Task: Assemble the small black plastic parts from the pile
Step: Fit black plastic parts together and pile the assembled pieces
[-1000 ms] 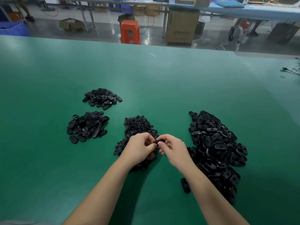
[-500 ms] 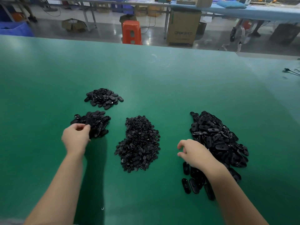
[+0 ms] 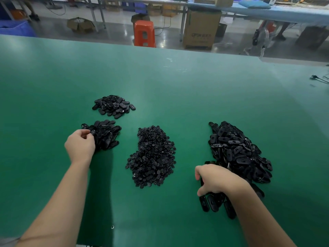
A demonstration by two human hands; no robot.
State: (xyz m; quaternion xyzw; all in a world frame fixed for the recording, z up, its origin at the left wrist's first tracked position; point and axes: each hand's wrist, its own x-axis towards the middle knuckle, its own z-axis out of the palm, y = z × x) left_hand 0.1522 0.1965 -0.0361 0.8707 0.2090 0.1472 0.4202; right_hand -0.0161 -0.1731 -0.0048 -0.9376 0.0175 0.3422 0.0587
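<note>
Four heaps of black plastic parts lie on the green table [image 3: 178, 90]. Small round pieces form the middle pile [image 3: 153, 157]. Oval shells make up the big right pile [image 3: 238, 150]. Two smaller heaps of oval parts sit at the left, one near [image 3: 108, 134] and one farther back [image 3: 114, 106]. My left hand [image 3: 80, 145] rests at the near left heap's edge, fingertips pinched on a black part [image 3: 92, 132]. My right hand [image 3: 215, 180] is curled down over loose oval shells [image 3: 213, 204] at the near end of the right pile, thumb and fingers closed on one.
Beyond the table's far edge are an orange stool [image 3: 144, 33], a cardboard box [image 3: 202, 30] and a long blue bench [image 3: 267, 9]. A black cable [image 3: 318, 78] lies at the right edge of the table.
One second ago both hands were joined over the middle pile, holding a part. They have since split: the left went to the near left heap, the right dropped onto the loose oval shells.
</note>
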